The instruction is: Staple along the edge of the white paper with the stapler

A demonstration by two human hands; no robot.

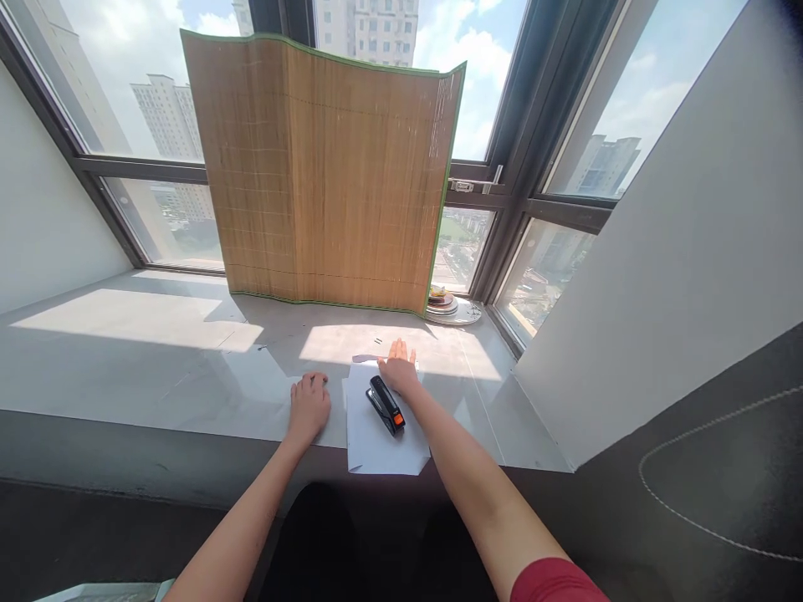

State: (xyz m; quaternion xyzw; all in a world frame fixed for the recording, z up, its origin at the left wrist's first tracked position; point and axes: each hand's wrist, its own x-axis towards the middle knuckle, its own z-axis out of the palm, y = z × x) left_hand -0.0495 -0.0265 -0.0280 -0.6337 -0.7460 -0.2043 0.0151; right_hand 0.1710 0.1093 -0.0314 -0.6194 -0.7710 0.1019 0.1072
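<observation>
A black stapler (385, 405) with an orange patch at its near end lies on a stack of white paper (370, 451). The stack sits at the front edge of the window ledge, its near end sticking out past the edge. My right hand (399, 368) is spread flat over the far right part of the paper, just beyond the stapler, holding nothing. To the left of the paper, my left hand (309, 405) rests on the ledge with its fingers loosely bent and nothing visible in it. Small staple-like bits (377, 340) lie on the ledge beyond the paper.
A bamboo mat (351, 184) with green edging stands against the window behind the ledge (188, 368). Stacked plates (452, 311) sit at its lower right corner. White walls close in on both sides. A pale object (106, 592) shows at the lower left.
</observation>
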